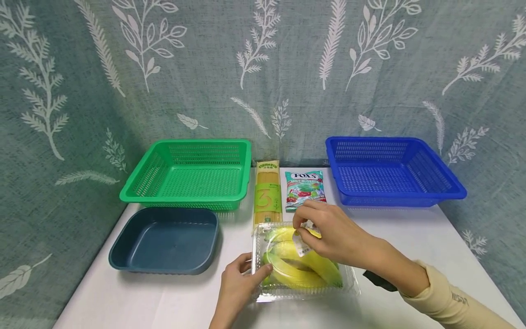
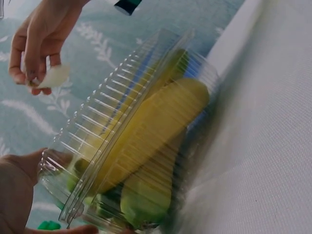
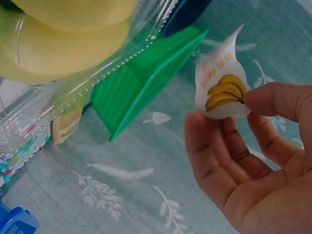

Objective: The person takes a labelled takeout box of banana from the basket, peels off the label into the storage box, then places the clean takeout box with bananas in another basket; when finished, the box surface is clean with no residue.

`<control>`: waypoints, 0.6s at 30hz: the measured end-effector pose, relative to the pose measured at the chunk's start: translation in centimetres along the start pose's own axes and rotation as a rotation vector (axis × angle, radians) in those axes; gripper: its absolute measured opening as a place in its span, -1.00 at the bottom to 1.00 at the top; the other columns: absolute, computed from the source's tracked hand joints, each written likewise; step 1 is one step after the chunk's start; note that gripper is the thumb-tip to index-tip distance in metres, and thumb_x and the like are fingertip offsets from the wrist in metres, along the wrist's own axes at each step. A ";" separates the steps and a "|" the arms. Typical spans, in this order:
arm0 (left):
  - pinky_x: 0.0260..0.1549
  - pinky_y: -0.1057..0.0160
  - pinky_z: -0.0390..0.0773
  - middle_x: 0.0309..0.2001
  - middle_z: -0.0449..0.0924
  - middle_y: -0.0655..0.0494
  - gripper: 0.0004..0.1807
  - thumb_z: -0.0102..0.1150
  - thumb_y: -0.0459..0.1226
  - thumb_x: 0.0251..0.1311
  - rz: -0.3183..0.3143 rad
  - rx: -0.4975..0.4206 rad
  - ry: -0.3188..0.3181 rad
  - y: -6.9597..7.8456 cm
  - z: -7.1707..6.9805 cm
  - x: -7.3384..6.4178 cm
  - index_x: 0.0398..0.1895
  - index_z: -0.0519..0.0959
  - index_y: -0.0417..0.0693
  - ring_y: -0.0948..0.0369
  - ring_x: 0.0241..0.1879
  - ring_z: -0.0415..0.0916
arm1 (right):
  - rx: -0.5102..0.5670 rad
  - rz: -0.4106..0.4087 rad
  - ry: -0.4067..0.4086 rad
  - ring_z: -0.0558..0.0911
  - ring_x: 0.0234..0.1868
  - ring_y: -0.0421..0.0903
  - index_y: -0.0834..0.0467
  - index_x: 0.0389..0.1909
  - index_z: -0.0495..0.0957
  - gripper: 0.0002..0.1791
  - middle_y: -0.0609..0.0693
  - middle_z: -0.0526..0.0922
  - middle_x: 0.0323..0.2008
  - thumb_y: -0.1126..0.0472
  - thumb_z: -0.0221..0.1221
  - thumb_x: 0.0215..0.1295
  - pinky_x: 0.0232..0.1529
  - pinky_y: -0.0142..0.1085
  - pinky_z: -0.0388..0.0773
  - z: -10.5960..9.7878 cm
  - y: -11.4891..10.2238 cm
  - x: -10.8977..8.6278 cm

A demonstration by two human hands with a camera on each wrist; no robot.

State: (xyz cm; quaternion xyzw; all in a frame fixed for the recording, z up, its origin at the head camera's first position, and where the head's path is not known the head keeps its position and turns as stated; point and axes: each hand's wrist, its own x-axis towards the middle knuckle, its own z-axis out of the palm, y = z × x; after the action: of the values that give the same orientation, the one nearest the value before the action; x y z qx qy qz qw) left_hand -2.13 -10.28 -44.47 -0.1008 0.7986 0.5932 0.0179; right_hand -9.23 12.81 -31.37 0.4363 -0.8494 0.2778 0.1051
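A clear plastic clamshell box [image 1: 349, 283] with yellow-green bananas [image 1: 304, 267] inside stands at the front middle of the table. My left hand [image 1: 242, 281] grips its left side, thumb over the lid's edge; the left wrist view shows the box [image 2: 122, 107] from its side. Above the lid my right hand [image 1: 333, 228] pinches a small white sticker [image 1: 302, 244] between thumb and fingers. In the right wrist view the sticker [image 3: 225, 83] bears a picture of bananas and is slightly curled, apart from the box.
Behind the box lie a pack of noodles [image 1: 268, 192] and a bag of mint candy [image 1: 305, 187]. A green basket [image 1: 185, 199] and a dark blue tub [image 1: 164, 269] stand to the left, a blue basket [image 1: 398, 198] at the back right. A patterned curtain [image 1: 213, 91] hangs behind.
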 end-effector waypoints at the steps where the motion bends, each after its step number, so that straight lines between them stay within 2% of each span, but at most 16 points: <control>1: -0.15 0.10 0.64 -0.10 0.71 -0.12 -0.33 0.51 -0.05 0.00 0.001 -0.005 0.001 0.0 0.0 0.0 0.11 0.58 -0.28 0.15 -0.24 0.69 | 0.007 -0.002 -0.001 0.56 -0.27 -0.28 0.02 -0.34 0.54 -0.78 -0.23 0.56 -0.32 0.42 0.29 0.20 -0.24 -0.32 0.58 0.0 0.0 0.1; 12: -0.06 0.03 0.61 -0.10 0.72 -0.11 -0.36 0.49 -0.03 0.01 0.027 0.015 -0.005 0.0 0.0 -0.1 0.09 0.60 -0.25 0.19 -0.26 0.69 | 0.028 -0.020 -0.008 0.55 -0.31 -0.29 0.07 -0.25 0.63 -0.79 -0.19 0.63 -0.30 0.45 0.27 0.23 -0.29 -0.31 0.60 0.3 -0.1 0.7; 14: -0.07 0.05 0.62 -0.07 0.70 -0.13 -0.36 0.49 -0.02 0.02 0.038 0.022 -0.006 0.0 -0.1 -0.1 0.08 0.60 -0.24 0.17 -0.23 0.69 | 0.031 -0.029 -0.009 0.56 -0.31 -0.29 0.07 -0.25 0.63 -0.80 -0.19 0.63 -0.31 0.45 0.27 0.23 -0.27 -0.33 0.59 0.3 -0.2 0.9; 18: -0.23 0.17 0.67 -0.05 0.69 -0.14 -0.39 0.42 0.08 0.10 0.077 0.077 -0.002 -0.1 -0.1 0.1 0.04 0.62 -0.19 0.16 -0.25 0.71 | 0.038 -0.053 -0.017 0.56 -0.32 -0.30 0.07 -0.29 0.62 -0.81 -0.21 0.62 -0.34 0.44 0.29 0.23 -0.26 -0.37 0.58 0.4 -0.3 1.4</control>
State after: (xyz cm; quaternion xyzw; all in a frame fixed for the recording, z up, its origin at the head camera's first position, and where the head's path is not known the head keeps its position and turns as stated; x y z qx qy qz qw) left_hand -2.16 -10.42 -44.50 -0.0687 0.8239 0.5625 -0.0005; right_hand -9.81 11.51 -31.01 0.4629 -0.8330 0.2872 0.0968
